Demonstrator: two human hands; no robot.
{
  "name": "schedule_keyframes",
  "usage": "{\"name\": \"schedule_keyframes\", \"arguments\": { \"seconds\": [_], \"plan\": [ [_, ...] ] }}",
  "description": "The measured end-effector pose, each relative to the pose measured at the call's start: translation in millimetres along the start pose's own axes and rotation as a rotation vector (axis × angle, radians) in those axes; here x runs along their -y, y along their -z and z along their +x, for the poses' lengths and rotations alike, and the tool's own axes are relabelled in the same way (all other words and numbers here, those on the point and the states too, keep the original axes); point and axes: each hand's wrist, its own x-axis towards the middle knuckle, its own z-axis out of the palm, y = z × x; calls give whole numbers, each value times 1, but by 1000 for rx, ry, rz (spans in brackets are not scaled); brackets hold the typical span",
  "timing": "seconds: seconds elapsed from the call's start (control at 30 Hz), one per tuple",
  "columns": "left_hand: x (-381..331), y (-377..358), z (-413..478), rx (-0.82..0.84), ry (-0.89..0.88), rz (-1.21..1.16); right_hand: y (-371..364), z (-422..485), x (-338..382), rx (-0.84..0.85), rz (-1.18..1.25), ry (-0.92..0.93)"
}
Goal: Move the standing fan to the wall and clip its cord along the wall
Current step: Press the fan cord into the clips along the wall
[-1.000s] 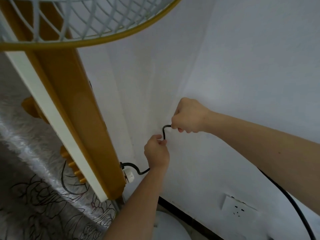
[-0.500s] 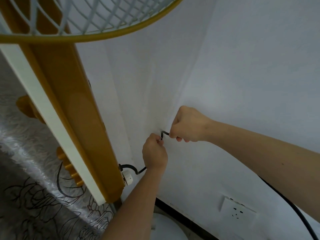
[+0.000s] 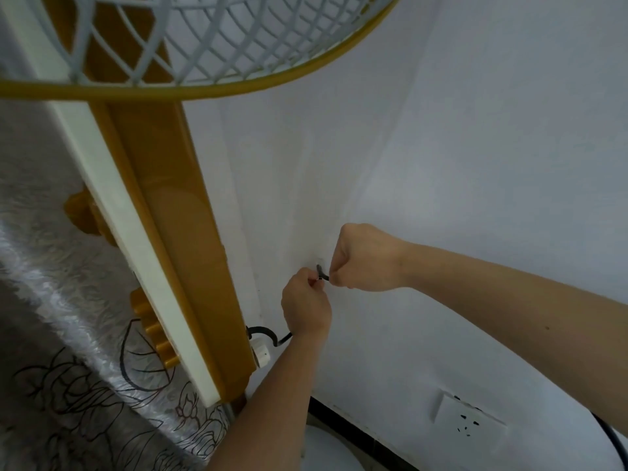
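The standing fan stands close against the white wall. Its white grille with a yellow rim fills the top, and its yellow and white column slants down the left. A black cord leaves the column's back and runs up to my left hand, which pinches it. A short bend of the cord shows between my two hands, against the wall. My right hand is closed on the cord there. A small pale clip on the wall seems to sit behind the bend, mostly hidden.
A white wall socket sits low on the right, with more black cord passing near it. A dark skirting strip runs along the wall's foot. The fan's white round base shows below. A silvery flowered cloth lies left.
Both hands have drawn closer together on the wall, and the visible bend of cord between them has shrunk. The view has shifted slightly, showing more of the fan grille.
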Motion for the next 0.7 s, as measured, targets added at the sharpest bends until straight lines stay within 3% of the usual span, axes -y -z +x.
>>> {"name": "schedule_keyframes", "arguments": {
  "seconds": [0.33, 0.7],
  "plan": [
    [0, -4, 4, -12, 84, -65, 3, 36, 16, -180, 13, 27],
    [-1, -6, 4, 7, 118, -120, 15, 45, 5, -445, -306, -12]
  ]
}}
